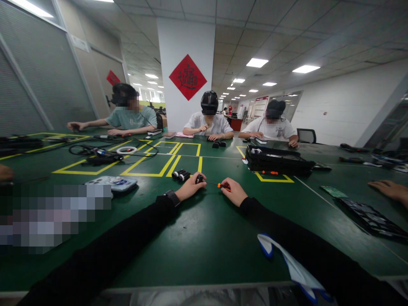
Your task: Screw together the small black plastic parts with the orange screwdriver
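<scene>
My left hand (190,187) is closed around a small black part (199,179) on the green table (204,229). My right hand (233,191) grips a small orange-handled screwdriver (219,185), whose thin shaft points left into the black part. Both arms wear black sleeves, and a dark watch (172,196) sits on the left wrist. Two small black cylindrical parts (181,174) lie just left of my left hand.
A phone in a case (113,183) lies to the left. A black tray (277,159) with another orange screwdriver (270,172) sits ahead right. Cables (102,152) lie at far left. Three people work across the table. Another person's hand (387,188) rests by a dark board (369,216).
</scene>
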`<state>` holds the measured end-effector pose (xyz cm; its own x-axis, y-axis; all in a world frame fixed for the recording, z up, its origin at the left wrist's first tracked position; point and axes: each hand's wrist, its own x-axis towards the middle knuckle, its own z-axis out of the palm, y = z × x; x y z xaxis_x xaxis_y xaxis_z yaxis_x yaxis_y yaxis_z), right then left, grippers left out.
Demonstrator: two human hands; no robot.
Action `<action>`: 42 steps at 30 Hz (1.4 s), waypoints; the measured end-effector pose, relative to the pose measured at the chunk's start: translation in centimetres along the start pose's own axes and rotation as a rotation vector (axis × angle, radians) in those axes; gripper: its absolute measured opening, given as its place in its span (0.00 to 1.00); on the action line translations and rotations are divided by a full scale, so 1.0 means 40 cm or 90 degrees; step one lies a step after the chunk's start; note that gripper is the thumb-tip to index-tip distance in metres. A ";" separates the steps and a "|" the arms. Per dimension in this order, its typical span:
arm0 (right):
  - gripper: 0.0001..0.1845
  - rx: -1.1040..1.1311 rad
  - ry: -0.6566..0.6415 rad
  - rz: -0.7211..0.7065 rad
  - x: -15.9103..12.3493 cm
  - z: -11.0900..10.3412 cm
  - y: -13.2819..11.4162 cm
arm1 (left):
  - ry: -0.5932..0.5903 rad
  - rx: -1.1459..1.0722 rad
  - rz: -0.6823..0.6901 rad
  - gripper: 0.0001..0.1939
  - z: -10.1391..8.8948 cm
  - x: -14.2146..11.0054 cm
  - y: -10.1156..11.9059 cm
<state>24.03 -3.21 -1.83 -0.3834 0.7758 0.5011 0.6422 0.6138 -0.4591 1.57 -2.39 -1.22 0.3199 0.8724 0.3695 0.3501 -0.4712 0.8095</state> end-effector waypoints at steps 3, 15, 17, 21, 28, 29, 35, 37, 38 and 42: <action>0.08 0.017 -0.006 0.009 -0.003 -0.001 -0.003 | 0.003 0.003 0.007 0.15 0.001 0.000 0.000; 0.05 -0.002 0.014 -0.016 0.006 -0.007 -0.001 | -0.009 0.003 0.007 0.15 0.001 0.007 -0.011; 0.04 0.007 0.023 -0.024 0.005 -0.005 0.002 | -0.009 0.005 0.011 0.15 0.000 0.007 -0.013; 0.07 0.023 0.019 -0.028 0.002 -0.003 -0.001 | -0.001 0.009 0.018 0.15 0.000 0.008 -0.016; 0.06 0.013 0.005 -0.006 0.007 -0.004 -0.006 | -0.002 -0.004 0.013 0.15 -0.001 0.007 -0.015; 0.07 0.001 0.003 -0.004 0.008 -0.003 -0.003 | -0.002 -0.006 0.010 0.15 -0.001 0.007 -0.014; 0.08 -0.007 0.001 -0.012 0.008 0.001 0.008 | -0.002 -0.013 0.006 0.15 0.000 0.008 -0.015; 0.05 0.004 0.008 -0.011 0.006 0.002 0.006 | -0.003 -0.014 0.006 0.15 0.001 0.008 -0.016; 0.04 0.010 0.009 -0.006 0.005 0.002 0.004 | -0.005 -0.015 0.005 0.15 0.001 0.008 -0.016; 0.08 0.032 0.006 0.015 0.001 0.002 -0.004 | -0.005 -0.012 0.004 0.15 0.001 0.007 -0.011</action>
<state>23.86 -3.25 -1.80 -0.3623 0.7884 0.4970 0.6170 0.6026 -0.5062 1.54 -1.93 -1.50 0.3283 0.8686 0.3712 0.3319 -0.4740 0.8156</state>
